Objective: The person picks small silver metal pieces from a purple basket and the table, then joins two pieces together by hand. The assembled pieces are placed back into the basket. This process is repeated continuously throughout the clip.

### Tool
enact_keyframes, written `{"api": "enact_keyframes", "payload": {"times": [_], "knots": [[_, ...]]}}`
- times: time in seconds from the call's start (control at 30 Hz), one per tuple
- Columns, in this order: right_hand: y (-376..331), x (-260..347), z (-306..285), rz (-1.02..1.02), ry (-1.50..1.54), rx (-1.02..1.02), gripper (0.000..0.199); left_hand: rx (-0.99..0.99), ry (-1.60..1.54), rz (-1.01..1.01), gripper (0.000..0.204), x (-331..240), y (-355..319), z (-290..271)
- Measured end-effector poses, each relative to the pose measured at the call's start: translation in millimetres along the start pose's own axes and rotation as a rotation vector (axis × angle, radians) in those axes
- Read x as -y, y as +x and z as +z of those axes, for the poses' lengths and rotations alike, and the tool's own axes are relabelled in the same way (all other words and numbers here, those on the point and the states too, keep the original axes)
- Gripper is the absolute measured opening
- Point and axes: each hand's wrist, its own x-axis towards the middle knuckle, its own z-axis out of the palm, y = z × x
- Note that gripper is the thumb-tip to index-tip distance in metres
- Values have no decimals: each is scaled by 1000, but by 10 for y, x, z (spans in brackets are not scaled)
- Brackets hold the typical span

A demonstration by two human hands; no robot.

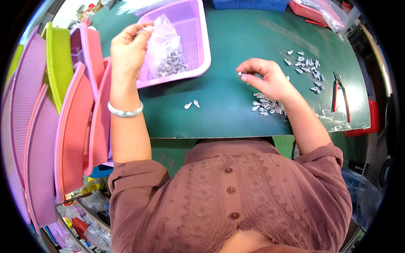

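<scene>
The left hand [128, 46] grips a clear bag [165, 50] of small silver pieces over the purple basket [198, 46]. The right hand [265, 78] pinches one silver piece [241, 74] above the green tabletop [219, 109], beside a loose pile [265, 105].

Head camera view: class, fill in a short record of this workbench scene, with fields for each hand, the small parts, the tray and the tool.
Left hand: raised, fingers pinching the top of a clear plastic bag part-filled with small silvery pieces
Right hand: fingers pinching one small silvery piece above the green table
Loose pieces: a pile under the right wrist, a scatter further right, two alone near the middle
Tray: pink basket behind the bag
Tool: red-handled pliers at the right edge
</scene>
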Motion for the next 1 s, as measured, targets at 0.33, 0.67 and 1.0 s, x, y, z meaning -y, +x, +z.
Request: {"api": "enact_keyframes", "payload": {"times": [0.33,0.67,1.0], "knots": [[-13,47,-24,-35,-62,-23,15,105,422,-89,19,-3,791,-135],[-37,-1,-19,-85,173,-48,23,384,773,-351,15,211,987,-129],[-17,56,-28,-31,484,-1,33,357,918,-123,26,80,779,-145]]}}
